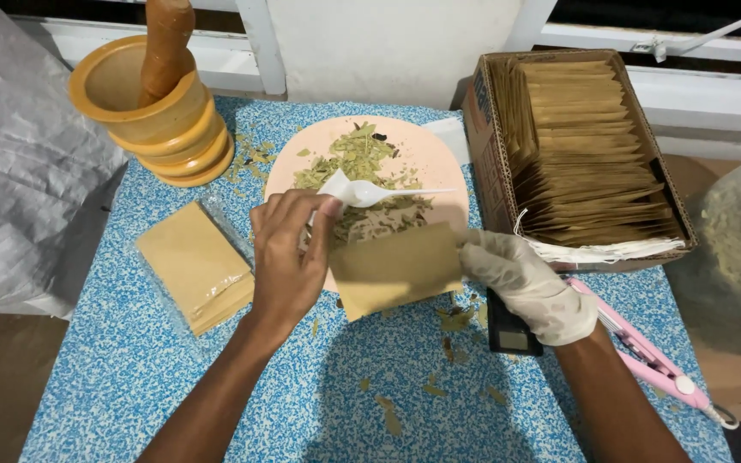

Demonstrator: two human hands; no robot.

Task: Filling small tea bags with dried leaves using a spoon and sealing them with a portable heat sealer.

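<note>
My bare left hand (289, 253) holds a white plastic spoon (370, 193) by its bowl end, its handle pointing right over a pink plate (426, 154) of dried green leaves (358, 163). It also touches the left edge of a small brown paper bag (398, 267). My right hand (525, 283), in a white glove, grips the bag's right edge. The bag hangs just above the plate's near rim and the blue speckled table (130, 360).
A wooden mortar with pestle (160, 94) stands at the back left. A stack of brown bags in clear wrap (195, 266) lies left. A cardboard box of bags (585, 146) sits right; a pink sealer (645, 351) and black scale (508, 330) lie near it. Leaf crumbs are scattered on the table.
</note>
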